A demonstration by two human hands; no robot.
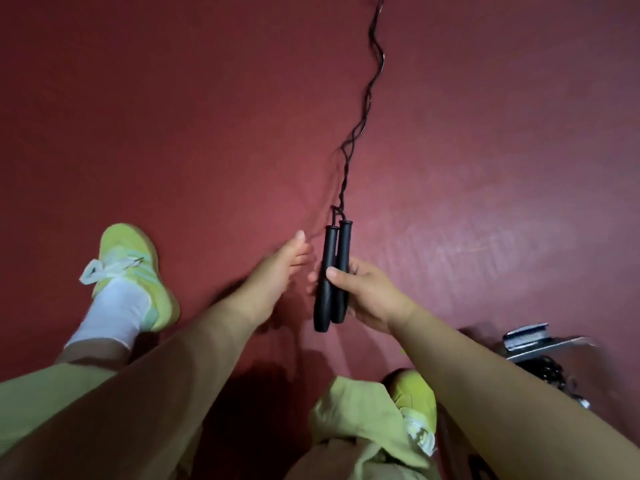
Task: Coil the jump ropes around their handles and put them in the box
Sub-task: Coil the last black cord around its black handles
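Observation:
My right hand [363,292] grips two black jump rope handles [333,275] held side by side, pointing away from me. Their thin black rope [363,109] leaves the far ends twisted together and runs in waves across the red floor to the top edge of the view. My left hand [280,268] hovers just left of the handles, fingers apart and holding nothing. At the right edge, partly behind my right forearm, stands a box [540,341] with dark rope inside [550,372].
The red floor mat [173,116] fills the view. My left foot in a yellow-green shoe [135,268] rests at the left, my right shoe [415,403] near the bottom centre. My trouser legs cover the bottom.

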